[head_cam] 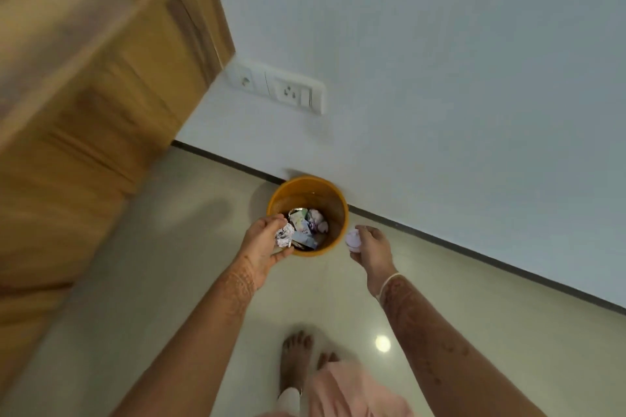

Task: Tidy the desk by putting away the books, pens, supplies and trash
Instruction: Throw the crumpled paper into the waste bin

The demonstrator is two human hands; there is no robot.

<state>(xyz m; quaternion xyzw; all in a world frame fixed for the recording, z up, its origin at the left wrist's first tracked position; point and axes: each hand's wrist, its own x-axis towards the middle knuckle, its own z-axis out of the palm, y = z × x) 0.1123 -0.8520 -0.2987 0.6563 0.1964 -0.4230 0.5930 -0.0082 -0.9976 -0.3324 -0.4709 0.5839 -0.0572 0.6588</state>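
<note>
Head view: crumpled white paper ball (284, 236) gripped by left hand (262, 242) over round orange bin (339, 201); pale lilac wad (353, 240) gripped by right hand (372, 250) beside it.

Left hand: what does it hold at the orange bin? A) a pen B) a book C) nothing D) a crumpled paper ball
D: the left hand grips a crumpled paper ball at the rim of the orange bin; the right hand holds a small lilac object.
</note>
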